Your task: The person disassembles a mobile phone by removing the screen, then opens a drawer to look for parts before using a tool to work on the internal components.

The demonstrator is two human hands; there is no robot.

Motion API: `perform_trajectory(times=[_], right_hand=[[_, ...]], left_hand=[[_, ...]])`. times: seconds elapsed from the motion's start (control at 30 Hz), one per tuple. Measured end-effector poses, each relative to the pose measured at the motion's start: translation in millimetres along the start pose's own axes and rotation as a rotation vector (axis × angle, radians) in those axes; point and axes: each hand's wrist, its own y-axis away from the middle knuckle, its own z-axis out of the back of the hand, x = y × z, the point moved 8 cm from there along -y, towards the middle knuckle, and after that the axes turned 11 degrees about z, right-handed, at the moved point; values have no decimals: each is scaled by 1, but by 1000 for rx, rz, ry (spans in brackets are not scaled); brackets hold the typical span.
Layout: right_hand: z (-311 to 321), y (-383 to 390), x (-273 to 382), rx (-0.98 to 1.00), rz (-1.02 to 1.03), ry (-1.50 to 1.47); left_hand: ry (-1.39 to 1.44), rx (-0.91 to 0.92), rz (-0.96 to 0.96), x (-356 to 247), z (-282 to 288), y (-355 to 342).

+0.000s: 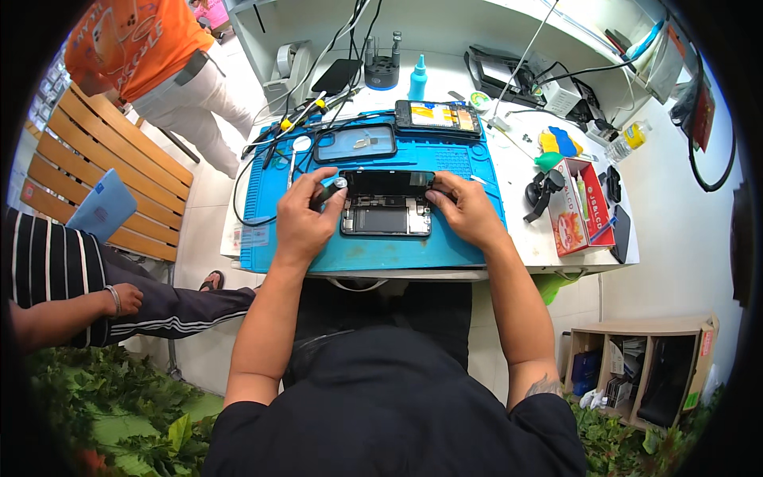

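Note:
An opened smartphone (381, 221) lies on the blue repair mat (342, 256) with its inner parts showing. Its dark screen (388, 183) stands tilted up along the far side of the body. My right hand (469, 208) pinches the screen's right edge between thumb and fingers. My left hand (308, 216) is closed around a dark screwdriver (326, 192) with a silver round cap, and its fingertips reach the screen's left edge. Just beyond lies a clear phone case with a dark rim (355, 144). Another opened phone (438, 117) rests at the mat's far side.
A red-and-white box (574, 208) of tools stands right of the mat. Behind are a blue bottle (418, 78), a grey tool holder (382, 70) and tangled cables. A person in striped clothing (56, 262) sits at left; another in an orange shirt (135, 44) stands farther back.

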Motion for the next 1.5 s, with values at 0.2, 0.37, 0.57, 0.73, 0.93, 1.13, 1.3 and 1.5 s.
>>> perform_trajectory(times=[0.2,0.37,0.57,0.73,0.93,1.13,1.3,1.5], right_hand=[[5,1,-7,-14,5,7],[5,1,-20,50,-108,-44],[6,-1,-14,44,-102,-45],[8,-1,-11,33,-82,-51],[9,-3,-2,67,-113,11],[10,-2,-2,52,-95,1],[9,-2,-5,37,-84,-26],[7,-1,-7,48,-92,-40]], left_hand=[[302,47,30,-11,17,-3],[350,256,-29,-53,3,-18],[517,536,184,-73,-58,-14],[370,408,-27,-61,-88,-14],[282,370,-74,-53,-95,-8],[282,389,-52,-54,-96,-8],[253,388,-83,-53,-99,-8],[94,421,-252,-61,-97,-5]])
